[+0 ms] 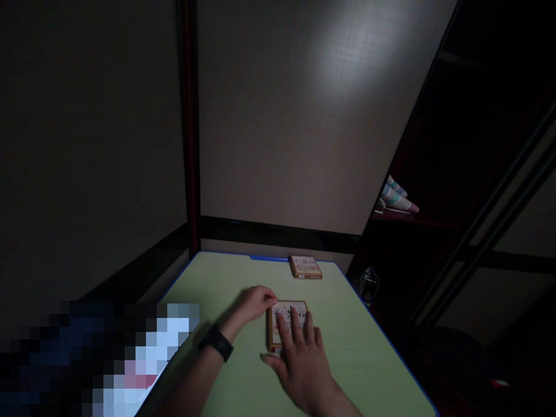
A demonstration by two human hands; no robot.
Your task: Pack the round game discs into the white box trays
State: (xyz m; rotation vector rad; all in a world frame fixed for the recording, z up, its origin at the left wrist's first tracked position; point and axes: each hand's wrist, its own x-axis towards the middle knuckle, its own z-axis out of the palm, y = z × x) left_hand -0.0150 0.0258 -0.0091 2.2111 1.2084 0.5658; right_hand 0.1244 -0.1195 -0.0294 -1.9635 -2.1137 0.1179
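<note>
A flat box with a pale printed top, dark lettering and brown edges lies on the green tabletop. My right hand rests across its top with the fingers stretched out and the thumb off its near left side. At the box's far left corner, the thumb and fingertips of my left hand are pinched together; whatever is between them is too small to make out. A black band circles my left wrist. Farther back, a second, similar box lies near the table's far edge.
Blue trim borders the table. Behind it stands a large grey panel. Striped cloth sits on a dark shelf at the right, and a shiny object stands beside the table. The lower left is pixelated.
</note>
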